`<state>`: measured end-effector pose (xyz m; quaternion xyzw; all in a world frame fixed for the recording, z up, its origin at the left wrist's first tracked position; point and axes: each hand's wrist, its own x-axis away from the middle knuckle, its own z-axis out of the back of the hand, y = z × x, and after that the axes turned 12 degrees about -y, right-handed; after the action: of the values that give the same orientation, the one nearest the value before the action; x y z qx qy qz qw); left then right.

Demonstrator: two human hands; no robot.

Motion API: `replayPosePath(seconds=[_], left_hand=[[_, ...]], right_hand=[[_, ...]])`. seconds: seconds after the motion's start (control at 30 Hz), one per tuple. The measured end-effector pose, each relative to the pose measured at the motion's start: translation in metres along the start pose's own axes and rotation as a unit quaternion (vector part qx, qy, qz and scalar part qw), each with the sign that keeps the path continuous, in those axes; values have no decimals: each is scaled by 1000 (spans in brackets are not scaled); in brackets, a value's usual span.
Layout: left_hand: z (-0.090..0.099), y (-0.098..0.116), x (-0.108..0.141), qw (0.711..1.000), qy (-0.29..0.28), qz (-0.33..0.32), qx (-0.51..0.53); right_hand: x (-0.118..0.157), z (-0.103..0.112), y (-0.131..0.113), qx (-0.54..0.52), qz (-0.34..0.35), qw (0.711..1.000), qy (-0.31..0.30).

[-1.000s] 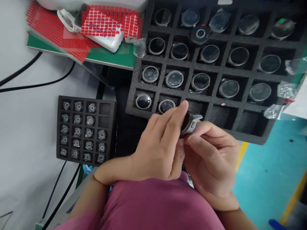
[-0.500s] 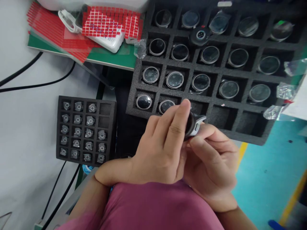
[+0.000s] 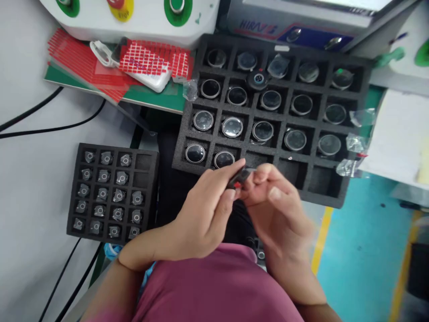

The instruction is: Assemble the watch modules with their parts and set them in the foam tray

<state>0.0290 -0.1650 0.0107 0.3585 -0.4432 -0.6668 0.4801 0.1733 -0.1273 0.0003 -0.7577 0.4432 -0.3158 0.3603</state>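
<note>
My left hand [image 3: 204, 210] is closed on a dark watch body [image 3: 239, 177], gripping it between thumb and fingers, with a small red spot near its lower edge. At the watch's right side is my right hand [image 3: 281, 205], slightly blurred, its fingers curled against the watch; whether they pinch something small is hidden. Beyond both hands lies a large black foam tray [image 3: 231, 144] with round watches in most compartments. One dark round piece [image 3: 258, 79] with a ringed centre rests on the dividers of its upper rows.
A smaller foam tray [image 3: 114, 238] with wrapped pieces is at the left. Red label sheets [image 3: 144, 57] and a white box [image 3: 157, 82] lie at the upper left. Crumpled clear film [image 3: 357, 142] sits beside the large tray. A machine [image 3: 254, 27] stands behind.
The view has shifted, showing more of the machines behind. The watch has turned in my left hand, now showing a red spot. My right hand's fingers have shifted, with its thumb away from the watch.
</note>
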Motion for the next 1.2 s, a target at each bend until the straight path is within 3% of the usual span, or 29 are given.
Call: replayPosePath(seconds=[0.13,0.23,0.37,0.73,0.9,1.07,1.2], left_hand=[[4,7,-2,968,-23,109,223],[2,11,-4,962,-35,118,245],[0,15,-2,980,-39,120,155],[-5,9,2,999,-14,-28,5],[-8,1,2,995,2,-65,-76],[-21,-11,-1,967,90,-118,-206],[-23,-14,-3,950,112,-147,-253]], right_hand=[[3,5,-5,110,95,985,91],[8,0,-4,145,60,988,10],[13,-4,0,146,79,985,-54],[17,-10,15,154,170,972,-40],[10,-16,19,134,195,972,-4],[0,-25,26,69,202,975,58],[-3,-26,30,64,232,970,28]])
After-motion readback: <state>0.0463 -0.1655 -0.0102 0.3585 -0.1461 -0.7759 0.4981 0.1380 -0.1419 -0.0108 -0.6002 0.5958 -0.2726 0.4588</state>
